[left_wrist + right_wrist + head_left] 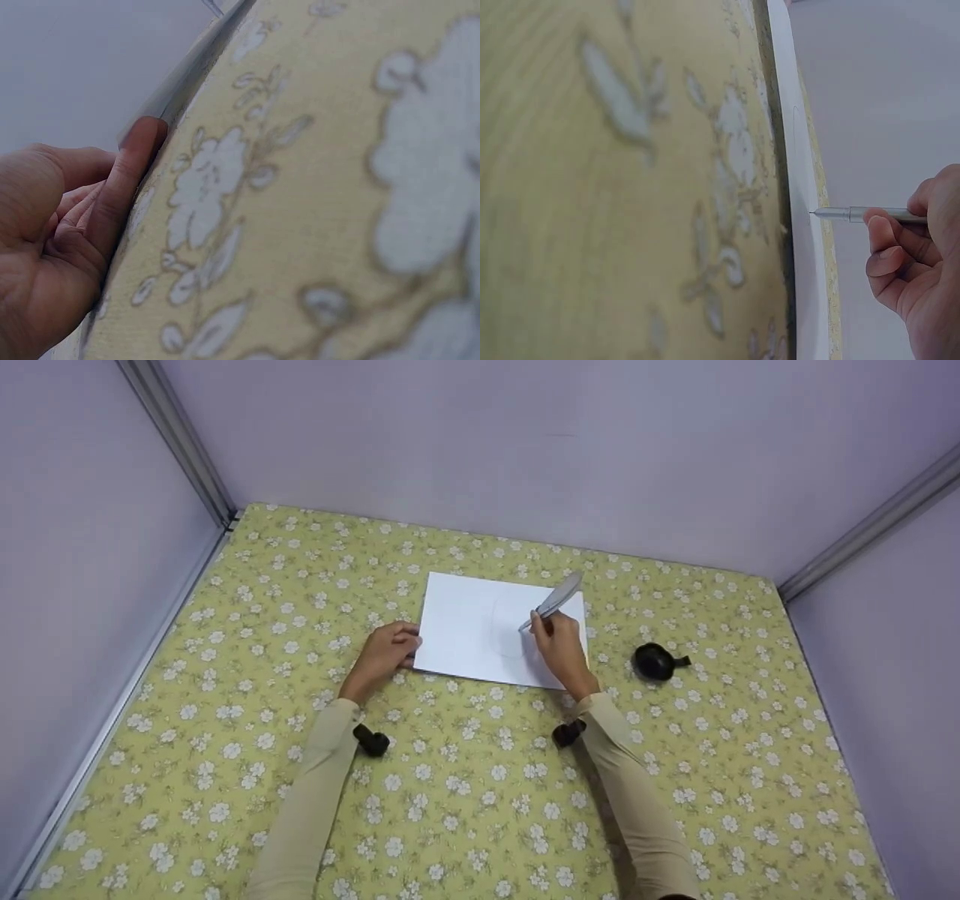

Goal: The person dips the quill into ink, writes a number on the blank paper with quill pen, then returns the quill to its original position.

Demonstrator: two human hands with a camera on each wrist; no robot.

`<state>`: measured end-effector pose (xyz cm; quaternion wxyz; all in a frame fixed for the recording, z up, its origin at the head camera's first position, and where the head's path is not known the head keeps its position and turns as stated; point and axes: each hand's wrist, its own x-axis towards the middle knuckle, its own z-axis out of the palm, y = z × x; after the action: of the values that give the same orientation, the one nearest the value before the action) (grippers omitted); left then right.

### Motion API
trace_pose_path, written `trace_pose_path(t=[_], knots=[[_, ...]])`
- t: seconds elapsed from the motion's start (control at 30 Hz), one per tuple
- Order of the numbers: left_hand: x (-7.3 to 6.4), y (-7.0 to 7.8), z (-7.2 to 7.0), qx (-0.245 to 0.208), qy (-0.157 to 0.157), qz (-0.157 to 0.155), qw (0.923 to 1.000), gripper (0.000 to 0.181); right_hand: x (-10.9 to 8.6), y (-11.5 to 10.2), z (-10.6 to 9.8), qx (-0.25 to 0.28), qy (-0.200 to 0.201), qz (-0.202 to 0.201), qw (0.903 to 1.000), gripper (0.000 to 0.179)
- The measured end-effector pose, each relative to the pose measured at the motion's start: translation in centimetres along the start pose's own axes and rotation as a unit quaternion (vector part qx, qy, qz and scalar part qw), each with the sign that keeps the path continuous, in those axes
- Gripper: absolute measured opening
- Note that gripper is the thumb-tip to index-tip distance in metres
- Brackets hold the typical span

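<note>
Head view: from my station I am seeing a white paper [457, 622] lying at mid-table on the flowered cloth [450, 784]. The left hand [381, 656] is pinching the paper's left edge near its near corner, presumably to stop it sliding. The right hand [561, 649] is gripping a feather-topped pen [559, 596] over the paper's right half, the feather leaning far and right, clear of the drawing point. A faint curved line [493, 622] is showing left of the point. A small black round object [654, 661] is resting well apart on the right, perhaps to leave the forearm room.

Left wrist view: I am observing thumb and finger closing together at the paper's edge, low against the cloth, apparently so that most of the surface stays uncovered.

Right wrist view: I am finding the fingers clamping the pen's barrel, its tip meeting the paper; this hold probably favours fine control.
</note>
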<state>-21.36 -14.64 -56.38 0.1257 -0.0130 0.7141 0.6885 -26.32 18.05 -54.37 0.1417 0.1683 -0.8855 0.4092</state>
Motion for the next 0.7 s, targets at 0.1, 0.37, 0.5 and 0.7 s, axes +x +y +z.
trace_pose_path(t=[0.1,0.37,0.5,0.7], knots=[[-0.08,0.03,0.02,0.0,-0.002,0.005,1.0,0.04,0.11,0.02,0.17,0.001,0.001,-0.002,1.0,0.03],[0.02,0.05,0.11,-0.022,-0.006,0.002,0.9997,0.038,0.32,0.04,0.41,-0.003,0.002,-0.004,1.0,0.032],[0.1,-0.06,0.1,-0.018,-0.006,0.001,0.9998,0.038,0.31,0.0,0.51,0.001,-0.001,0.0,1.0,0.032],[0.13,0.03,0.15,-0.012,-0.001,-0.006,0.9999,0.038,0.38,-0.15,0.67,0.007,-0.006,0.006,0.9999,0.031]])
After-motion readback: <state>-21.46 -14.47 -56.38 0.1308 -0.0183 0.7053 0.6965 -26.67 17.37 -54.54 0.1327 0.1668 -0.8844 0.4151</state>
